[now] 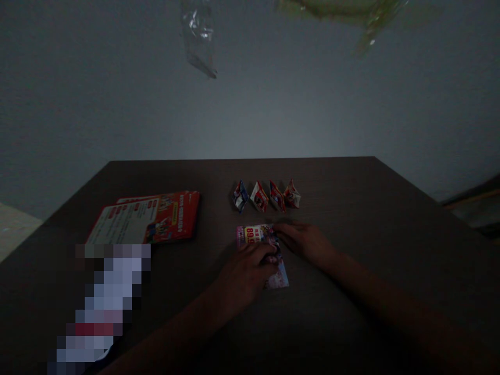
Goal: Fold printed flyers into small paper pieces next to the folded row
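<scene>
A printed paper leaflet (278, 278), pink and purple with a yellow and red price panel, lies on the table in front of me. My left hand (250, 268) rests over its middle, fingers bent onto the paper and hiding part of the print. At the leaflet's upper right corner, the fingertips of my right hand (307, 242) are closed together on the edge. Just beyond stand several small folded paper pieces in a row, among them a blue and white one (240, 197) at the left end and a red and white one (292, 195) at the right end.
A stack of red and white printed sheets (172, 219) lies on the left of the dark wooden table (351, 187). Nearer me is a pixelated pale object (113, 291). Behind the table rises a grey wall (273, 120) with a transparent plastic piece (199, 36) on it.
</scene>
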The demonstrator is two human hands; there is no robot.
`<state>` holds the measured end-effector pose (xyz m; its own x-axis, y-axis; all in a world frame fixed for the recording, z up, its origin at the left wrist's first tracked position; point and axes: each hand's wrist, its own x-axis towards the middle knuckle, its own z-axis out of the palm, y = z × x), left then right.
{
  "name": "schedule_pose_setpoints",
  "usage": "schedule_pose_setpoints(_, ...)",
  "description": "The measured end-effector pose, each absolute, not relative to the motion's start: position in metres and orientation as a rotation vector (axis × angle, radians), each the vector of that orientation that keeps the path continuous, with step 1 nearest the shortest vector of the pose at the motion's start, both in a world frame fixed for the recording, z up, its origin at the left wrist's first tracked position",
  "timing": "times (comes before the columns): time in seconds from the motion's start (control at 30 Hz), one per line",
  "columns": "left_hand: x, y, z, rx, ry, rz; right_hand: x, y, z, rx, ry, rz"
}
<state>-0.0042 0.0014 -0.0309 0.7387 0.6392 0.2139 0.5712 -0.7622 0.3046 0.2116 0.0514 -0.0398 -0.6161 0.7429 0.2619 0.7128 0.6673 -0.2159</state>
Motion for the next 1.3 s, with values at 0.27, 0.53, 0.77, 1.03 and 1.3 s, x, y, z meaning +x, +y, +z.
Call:
schedule_pose_setpoints(0.27, -0.004, 0.002, -0.031, 2.711, 0.958, 0.47, 0.207, 0.058, -0.042, -1.208, -2.501, 0.122)
schedule_pose_setpoints(0.53, -0.005, 0.002, -0.03, 2.668, 0.955, 0.493, 0.206, 0.049, -0.035, -1.207, -2.518, 0.153)
schedule_pose_setpoints(0.77, -0.005, 0.003, -0.026, 2.628, 0.96, 0.537, 0.21, 0.045, -0.031, -1.144, -2.532, 0.287)
schedule_pose_setpoints(1.03, -0.005, 0.002, -0.027, 2.606, 0.964, 0.572, 0.219, 0.041, -0.024, -1.166, -2.516, 0.473)
schedule_pose_setpoints(1.3, -0.005, 0.002, -0.027, 2.628, 0.997, 0.563, 0.218, 0.034, -0.014, -1.154, -2.52, 0.564)
